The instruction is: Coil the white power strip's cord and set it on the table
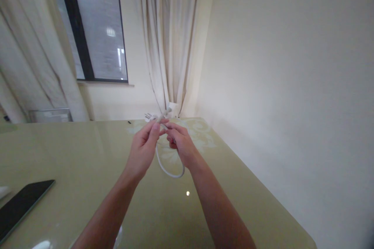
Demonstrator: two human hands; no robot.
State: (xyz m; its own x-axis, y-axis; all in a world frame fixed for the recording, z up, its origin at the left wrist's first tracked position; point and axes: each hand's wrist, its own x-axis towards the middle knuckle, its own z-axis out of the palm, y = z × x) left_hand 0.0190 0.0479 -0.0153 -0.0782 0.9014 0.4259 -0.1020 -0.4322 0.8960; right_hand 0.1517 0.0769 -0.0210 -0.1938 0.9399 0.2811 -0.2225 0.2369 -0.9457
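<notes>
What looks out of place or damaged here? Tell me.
Nothing stands out. Both hands, left hand and right hand, hold a white cable above the table; a dark tablet lies flat.

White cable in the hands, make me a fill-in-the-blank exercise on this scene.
1. Both hands hold a white cable whose slack hangs in a ____ below them.
2. The left hand and right hand are raised above a glossy ____.
3. A dark tablet lies to the person's ____.
4. Behind the table hang pale ____.

Missing: loop; table; left; curtains
</notes>
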